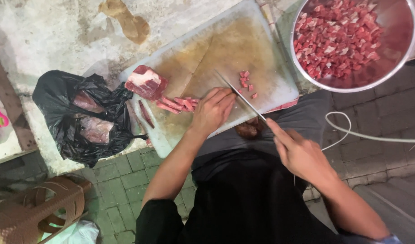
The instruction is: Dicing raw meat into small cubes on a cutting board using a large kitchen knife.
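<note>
My left hand (212, 110) presses down on several red meat strips (178, 104) lying on a stained white cutting board (261, 45). A knife (237, 94) is gripped in my right hand (300, 151), its blade slanting across the board right beside my left fingers. A few small meat cubes (246, 82) lie just past the blade. A larger chunk of raw meat (146, 82) with a pale fat edge sits at the board's left end.
A metal bowl (399, 63) full of diced meat stands at the top right. A black plastic bag (65, 115) holding more meat lies left of the board. A woven brown stool (40, 203) is at the lower left; a white cord (352, 133) runs over the paving.
</note>
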